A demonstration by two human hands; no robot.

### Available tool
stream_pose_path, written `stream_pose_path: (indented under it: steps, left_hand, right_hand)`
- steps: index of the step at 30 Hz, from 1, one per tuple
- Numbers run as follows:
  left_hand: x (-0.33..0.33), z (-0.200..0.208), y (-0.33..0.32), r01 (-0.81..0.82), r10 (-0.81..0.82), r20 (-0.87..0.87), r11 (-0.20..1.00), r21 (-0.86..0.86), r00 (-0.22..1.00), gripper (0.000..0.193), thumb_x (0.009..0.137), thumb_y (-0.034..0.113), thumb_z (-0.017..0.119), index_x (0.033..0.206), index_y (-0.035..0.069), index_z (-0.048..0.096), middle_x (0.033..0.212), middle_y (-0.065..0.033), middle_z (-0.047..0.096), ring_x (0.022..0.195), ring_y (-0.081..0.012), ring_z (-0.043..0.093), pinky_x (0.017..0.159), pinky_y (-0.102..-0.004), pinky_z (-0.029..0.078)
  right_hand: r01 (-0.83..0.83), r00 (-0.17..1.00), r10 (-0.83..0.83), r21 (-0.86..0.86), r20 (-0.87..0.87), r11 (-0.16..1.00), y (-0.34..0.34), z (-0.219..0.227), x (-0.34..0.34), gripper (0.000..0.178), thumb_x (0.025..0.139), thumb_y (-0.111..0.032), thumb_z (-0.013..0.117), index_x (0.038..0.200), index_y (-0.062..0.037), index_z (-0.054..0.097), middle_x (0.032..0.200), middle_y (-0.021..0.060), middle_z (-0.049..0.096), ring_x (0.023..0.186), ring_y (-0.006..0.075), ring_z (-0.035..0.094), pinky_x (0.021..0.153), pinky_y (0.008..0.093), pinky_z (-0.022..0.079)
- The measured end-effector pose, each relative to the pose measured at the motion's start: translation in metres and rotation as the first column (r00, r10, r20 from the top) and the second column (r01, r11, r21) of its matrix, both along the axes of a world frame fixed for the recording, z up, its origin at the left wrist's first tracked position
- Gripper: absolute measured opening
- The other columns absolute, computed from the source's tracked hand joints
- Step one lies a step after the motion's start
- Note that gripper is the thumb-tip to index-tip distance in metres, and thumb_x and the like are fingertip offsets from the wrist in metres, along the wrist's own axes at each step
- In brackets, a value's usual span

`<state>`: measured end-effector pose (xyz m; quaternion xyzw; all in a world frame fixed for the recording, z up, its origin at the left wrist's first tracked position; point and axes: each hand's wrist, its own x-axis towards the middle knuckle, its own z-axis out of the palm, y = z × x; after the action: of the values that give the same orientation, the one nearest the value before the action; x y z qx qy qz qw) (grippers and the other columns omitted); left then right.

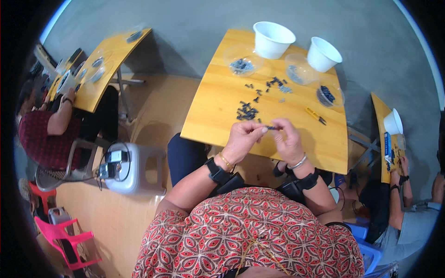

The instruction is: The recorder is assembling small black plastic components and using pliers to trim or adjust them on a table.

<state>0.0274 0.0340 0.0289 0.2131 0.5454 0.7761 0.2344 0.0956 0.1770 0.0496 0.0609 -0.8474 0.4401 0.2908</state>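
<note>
My left hand [243, 138] and my right hand [288, 141] meet over the table's near edge. Both are closed, fingertips pinching a small dark cylindrical piece [270, 128] between them; its exact kind is too small to make out. Just beyond my left hand lies a loose pile of dark small parts [247, 111]. Farther off, another scatter of dark parts [276, 82] lies beside some small grey parts [285, 90]. To the right of these rests a yellow-handled cutting tool [315, 115] with dark jaws.
On the wooden table [208, 109] stand clear bowls of grey parts [241, 66], pale parts [296, 74] and dark parts [327, 94]. Two white tubs [273, 41] stand at the back. Other people work at tables left and right. A grey stool [134, 173] holds devices with cables.
</note>
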Motion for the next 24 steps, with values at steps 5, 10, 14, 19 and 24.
stream_pose_path:
  steps: [5, 10, 14, 19, 24]
  left_hand:
    - [-0.002, -0.010, 0.000, -0.003, 0.010, 0.090, 0.997, -0.074, 0.996, 0.012, 0.081, 0.008, 0.059, 0.088, -0.001, 0.063, 0.068, -0.0005, 0.057, 0.058, -0.0064, 0.050, 0.053, -0.0185, 0.040]
    - [-0.019, -0.037, -0.003, -0.137, 0.107, -0.223, 0.983, -0.123, 0.969, 0.013, 0.081, 0.009, 0.059, 0.088, -0.001, 0.063, 0.074, -0.0046, 0.062, 0.067, -0.0094, 0.055, 0.061, -0.0225, 0.045]
    - [-0.020, -0.037, -0.002, -0.177, 0.096, -0.417, 0.971, -0.161, 0.904, 0.012, 0.081, 0.007, 0.059, 0.089, -0.001, 0.063, 0.076, -0.0069, 0.063, 0.069, -0.0107, 0.057, 0.063, -0.0226, 0.045]
    - [-0.021, -0.032, -0.002, -0.144, 0.086, -0.363, 0.980, -0.137, 0.928, 0.012, 0.081, 0.007, 0.058, 0.089, -0.001, 0.063, 0.075, -0.0055, 0.061, 0.068, -0.0097, 0.055, 0.063, -0.0221, 0.044]
    - [-0.022, -0.031, -0.007, -0.114, 0.020, -0.401, 0.970, -0.213, 0.916, 0.013, 0.082, 0.008, 0.058, 0.089, -0.001, 0.063, 0.073, -0.0036, 0.060, 0.067, -0.0081, 0.052, 0.062, -0.0216, 0.043]
  right_hand:
    - [0.154, 0.987, -0.159, 0.225, 0.006, 0.962, 0.029, 0.001, -0.002, 0.008, 0.078, -0.003, 0.053, 0.085, -0.0020, 0.055, 0.075, 0.0136, 0.055, 0.068, 0.0279, 0.056, 0.061, 0.0323, 0.045]
    - [0.615, 0.788, -0.575, 0.231, -0.222, 0.754, 0.149, 0.029, -0.031, 0.010, 0.078, -0.008, 0.054, 0.086, -0.0034, 0.056, 0.075, 0.0135, 0.057, 0.070, 0.0298, 0.056, 0.063, 0.0354, 0.044]
    - [0.592, 0.805, -0.432, 0.597, -0.406, 0.541, 0.177, 0.036, -0.055, 0.011, 0.077, -0.010, 0.053, 0.084, -0.0032, 0.056, 0.075, 0.0135, 0.057, 0.075, 0.0297, 0.055, 0.067, 0.0367, 0.043]
    - [0.311, 0.939, -0.342, 0.359, 0.024, 0.880, 0.140, -0.005, -0.089, 0.010, 0.076, -0.011, 0.054, 0.081, -0.0036, 0.056, 0.076, 0.0142, 0.057, 0.075, 0.0311, 0.054, 0.068, 0.0380, 0.043]
    - [0.277, 0.913, -0.377, 0.436, 0.160, 0.856, 0.135, -0.026, -0.128, 0.010, 0.076, -0.011, 0.052, 0.081, -0.0035, 0.057, 0.080, 0.0172, 0.059, 0.076, 0.0345, 0.056, 0.069, 0.0403, 0.044]
